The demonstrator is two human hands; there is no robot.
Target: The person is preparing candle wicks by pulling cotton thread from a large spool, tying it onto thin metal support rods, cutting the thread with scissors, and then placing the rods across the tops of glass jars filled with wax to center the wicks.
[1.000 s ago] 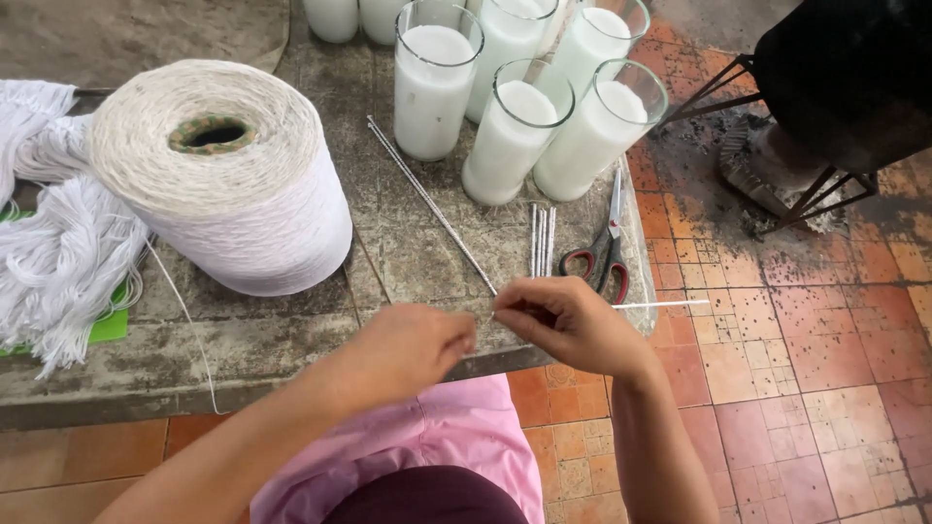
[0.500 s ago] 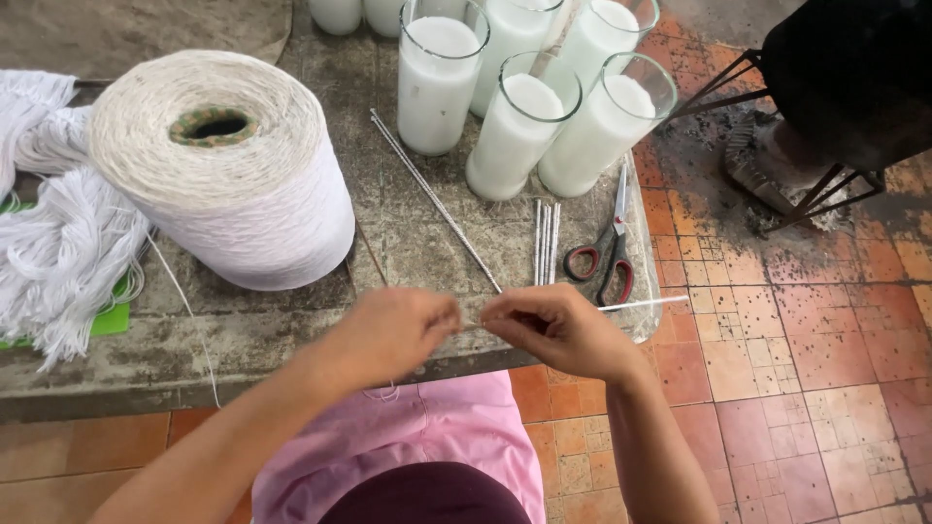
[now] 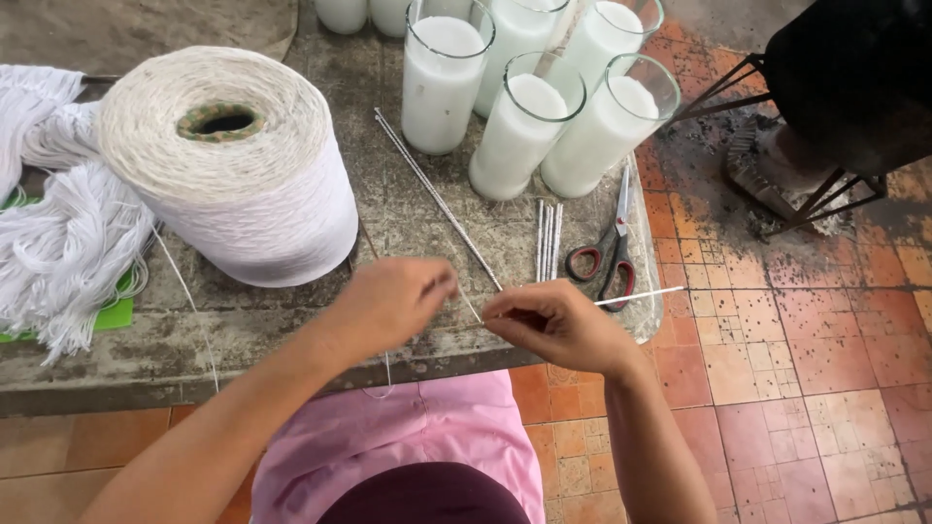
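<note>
My left hand (image 3: 393, 303) and my right hand (image 3: 555, 323) meet over the front edge of a worn stone table (image 3: 194, 340). My right hand pinches a thin white stick (image 3: 641, 296) that pokes out to the right. A short stretch of white string (image 3: 470, 307) runs between the fingertips of both hands, with my left hand pinching its end. A loose strand hangs down from the left hand toward my pink-clad lap. A big cone of white string (image 3: 233, 170) stands just left of my hands.
Several glass cylinders filled with white wax (image 3: 519, 131) stand at the back. Red-handled scissors (image 3: 607, 257), a few short white sticks (image 3: 547, 238) and a long thin rod (image 3: 437, 199) lie near my hands. Bundles of cut white string (image 3: 58, 233) lie left. A black metal stand (image 3: 825, 107) sits on the tiled floor.
Both hands have stayed close together at the table's edge, shifting only slightly. The fingertips now sit a little apart with the string showing between them.
</note>
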